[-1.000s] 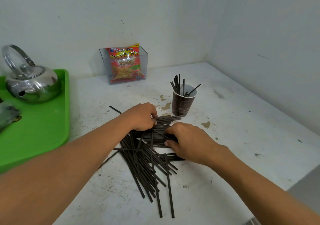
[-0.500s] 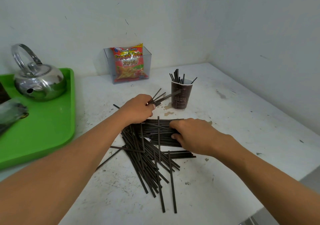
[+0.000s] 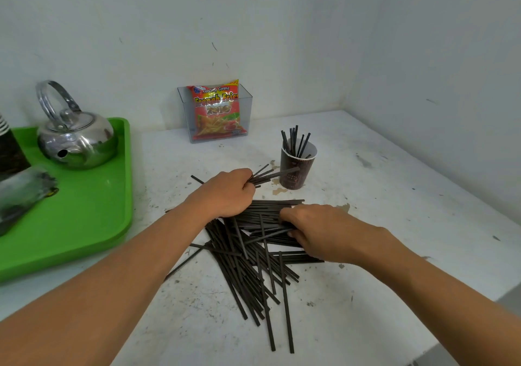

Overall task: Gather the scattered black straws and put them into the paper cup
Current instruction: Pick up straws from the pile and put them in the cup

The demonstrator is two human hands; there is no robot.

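Head view shows the left hand (image 3: 225, 193) clenching a small bunch of thin black straws (image 3: 267, 175), tips beside the brown paper cup (image 3: 296, 171). Between both hands lies the scattered black straw pile (image 3: 253, 267); the right hand (image 3: 318, 230) pinches several.

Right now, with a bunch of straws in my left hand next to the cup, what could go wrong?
The paper cup looks light and stands free, so the bunch in your left hand, its tips already beside the cup wall, might tip it and spill the straws inside. The bunch fans out, so some may miss the rim. Your right hand presses on the crossed pile, and dragging could scatter it toward the table edge.
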